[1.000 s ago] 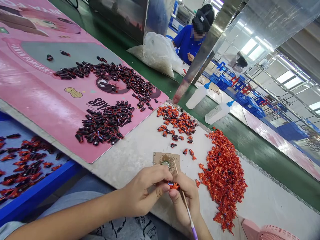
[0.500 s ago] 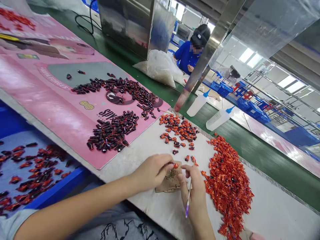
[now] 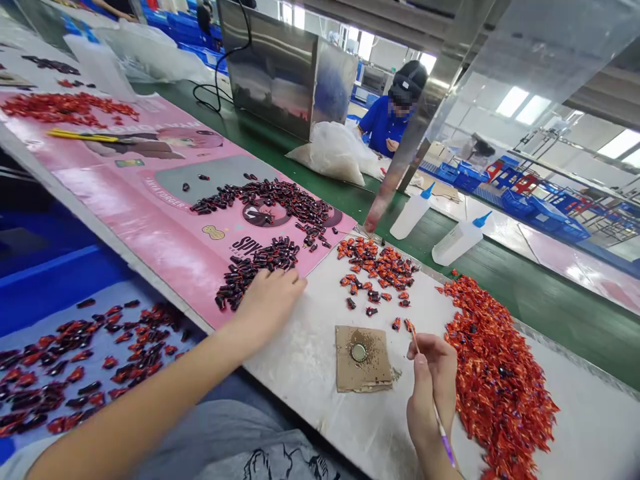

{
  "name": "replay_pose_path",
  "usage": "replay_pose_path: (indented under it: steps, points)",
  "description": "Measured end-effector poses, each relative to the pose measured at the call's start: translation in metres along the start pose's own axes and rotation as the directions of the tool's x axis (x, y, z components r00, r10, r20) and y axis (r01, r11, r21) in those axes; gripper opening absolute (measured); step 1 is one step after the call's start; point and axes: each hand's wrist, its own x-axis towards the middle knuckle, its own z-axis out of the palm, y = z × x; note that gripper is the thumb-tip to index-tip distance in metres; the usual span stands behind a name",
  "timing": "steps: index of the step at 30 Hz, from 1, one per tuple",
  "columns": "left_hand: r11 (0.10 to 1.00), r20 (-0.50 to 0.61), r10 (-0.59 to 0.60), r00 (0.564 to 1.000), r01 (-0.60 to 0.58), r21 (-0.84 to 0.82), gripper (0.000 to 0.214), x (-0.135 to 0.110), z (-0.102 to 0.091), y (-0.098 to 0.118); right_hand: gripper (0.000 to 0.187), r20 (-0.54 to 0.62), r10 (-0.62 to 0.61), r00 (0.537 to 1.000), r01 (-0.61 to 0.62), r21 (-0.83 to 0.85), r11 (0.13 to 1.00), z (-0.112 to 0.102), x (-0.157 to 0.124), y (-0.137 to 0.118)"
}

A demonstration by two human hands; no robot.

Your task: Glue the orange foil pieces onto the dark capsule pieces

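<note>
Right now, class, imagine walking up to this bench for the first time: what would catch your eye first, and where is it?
The big heap of small red-orange pieces on the right of the white work surface stands out first, beside the right hand holding a thin stick with a purple handle. Next comes the pink printed board at upper left, its dark pieces piled under the left hand.

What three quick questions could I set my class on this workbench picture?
1. Which hand holds the purple-handled stick?
2. True or false: the left hand rests on the cardboard.
3. What lies on the cardboard? A: a round disc; B: a bottle; C: a bag.

Key: 1. The right hand. 2. False. 3. A.
</note>
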Motion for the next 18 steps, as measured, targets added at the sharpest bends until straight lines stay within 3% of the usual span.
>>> replay_pose_path:
  steps: [3,7,10,12,13,15,16,18]
  points:
    - [0.999,0.031,0.030,0.999,-0.032,0.037,0.034,-0.004,0.007,-0.021,0.015,0.116,0.008,0.993,-0.011,0.022,1.000,0.001,-0.001,-0.007]
    - [0.994,0.047,0.105,0.993,-0.107,0.036,0.037,-0.002,0.017,-0.032,0.020,0.256,-0.059,0.965,0.059,0.006,0.998,0.006,0.001,-0.015]
    - [0.987,-0.063,0.136,0.989,-0.141,-0.074,0.041,-0.001,0.019,-0.035,0.021,0.305,-0.070,0.950,0.082,-0.027,0.996,0.010,0.002,-0.016]
    - [0.941,-0.195,0.094,0.976,-0.151,-0.304,0.037,-0.005,0.020,-0.033,0.021,0.371,-0.046,0.927,0.074,-0.061,0.995,0.011,0.003,-0.016]
    - [0.870,-0.232,0.050,0.971,-0.156,-0.467,0.032,-0.008,0.020,-0.030,0.021,0.414,-0.024,0.910,0.062,-0.079,0.995,0.012,0.003,-0.016]
    - [0.596,-0.173,-0.037,0.984,-0.117,-0.795,0.020,-0.016,0.022,-0.021,0.020,0.499,0.032,0.866,0.027,-0.111,0.993,0.012,0.004,-0.019]
    - [0.414,-0.080,-0.052,0.995,-0.052,-0.909,0.019,-0.022,0.023,-0.014,0.020,0.527,0.058,0.848,0.010,-0.124,0.992,0.012,0.004,-0.020]
    - [0.081,0.145,-0.029,0.989,0.147,-0.986,0.023,-0.032,0.026,0.002,0.020,0.542,0.088,0.836,-0.008,-0.149,0.989,0.012,0.004,-0.023]
